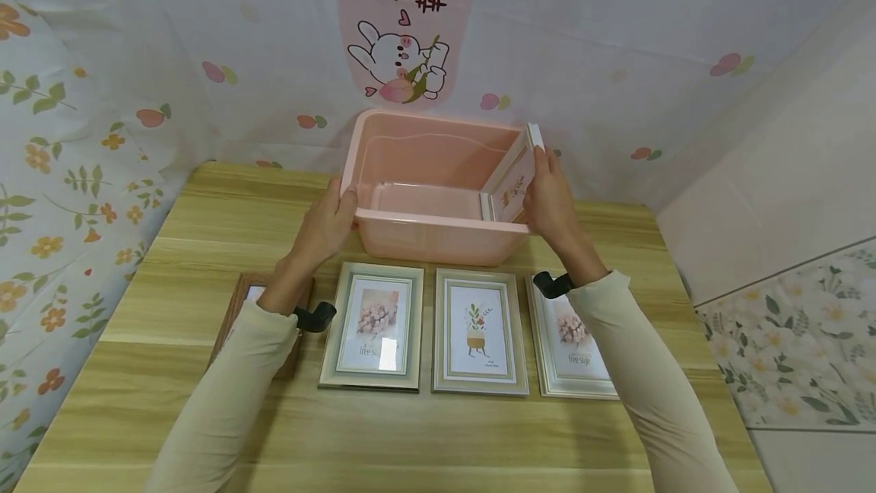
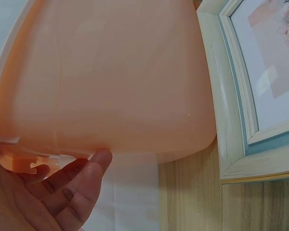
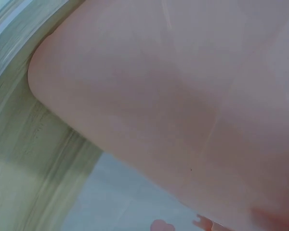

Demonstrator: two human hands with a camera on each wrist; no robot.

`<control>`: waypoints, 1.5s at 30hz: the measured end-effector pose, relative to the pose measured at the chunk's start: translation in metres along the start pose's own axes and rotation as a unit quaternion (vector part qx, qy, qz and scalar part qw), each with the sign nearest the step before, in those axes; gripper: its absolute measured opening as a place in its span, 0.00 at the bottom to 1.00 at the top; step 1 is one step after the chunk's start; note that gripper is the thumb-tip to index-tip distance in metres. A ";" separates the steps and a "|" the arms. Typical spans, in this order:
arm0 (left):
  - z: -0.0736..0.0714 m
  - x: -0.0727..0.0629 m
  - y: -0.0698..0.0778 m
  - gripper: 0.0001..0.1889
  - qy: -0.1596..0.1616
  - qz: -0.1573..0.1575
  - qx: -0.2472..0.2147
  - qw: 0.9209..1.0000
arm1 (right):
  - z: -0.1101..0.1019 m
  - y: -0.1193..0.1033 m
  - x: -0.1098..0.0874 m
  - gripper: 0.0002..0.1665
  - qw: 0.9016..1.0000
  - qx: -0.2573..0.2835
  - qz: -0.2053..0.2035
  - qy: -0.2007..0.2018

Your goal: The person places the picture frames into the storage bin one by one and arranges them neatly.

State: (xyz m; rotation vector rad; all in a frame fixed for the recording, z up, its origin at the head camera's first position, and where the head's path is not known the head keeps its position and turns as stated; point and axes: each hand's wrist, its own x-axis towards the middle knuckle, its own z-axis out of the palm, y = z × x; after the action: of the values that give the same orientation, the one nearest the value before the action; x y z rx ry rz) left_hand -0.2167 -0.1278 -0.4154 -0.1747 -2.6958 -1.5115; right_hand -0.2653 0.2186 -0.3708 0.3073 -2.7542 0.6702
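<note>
A pink plastic basin (image 1: 438, 238) stands at the back of the wooden table. My left hand (image 1: 327, 223) grips its left rim; in the left wrist view the fingers (image 2: 86, 192) curl beneath the rim against the outer wall. At the opposite end my right hand (image 1: 553, 196) holds the right rim, its fingertips beside the top of a white picture frame (image 1: 513, 181). That frame leans inside the basin against the right wall. The basin's wall (image 3: 149, 96) fills most of the right wrist view, which leaves most of that hand out of sight.
In front of the basin lie several picture frames in a row: a brown one (image 1: 236, 303) partly under the left forearm, a green-grey one (image 1: 335, 326), a beige one (image 1: 441, 333), and a pale one (image 1: 544, 356) partly under the right forearm. A printed cloth (image 1: 547, 36) hangs behind.
</note>
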 end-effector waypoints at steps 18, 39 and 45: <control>0.000 -0.001 0.002 0.30 0.005 0.000 0.003 1.000 | -0.008 0.007 0.000 0.33 0.998 0.045 0.034 0.000; 0.001 0.000 0.002 0.30 0.003 -0.007 -0.004 1.000 | -0.045 0.079 -0.046 0.29 0.987 0.154 -0.037 -0.017; 0.001 0.000 0.002 0.29 0.001 -0.007 -0.008 1.000 | -0.047 0.105 -0.064 0.33 0.990 0.106 -0.024 -0.088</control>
State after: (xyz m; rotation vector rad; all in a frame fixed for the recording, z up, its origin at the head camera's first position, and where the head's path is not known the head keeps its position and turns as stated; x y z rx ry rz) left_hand -0.2160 -0.1259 -0.4146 -0.1546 -2.6903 -1.5360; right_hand -0.2231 0.3409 -0.3955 0.4996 -2.8332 0.9690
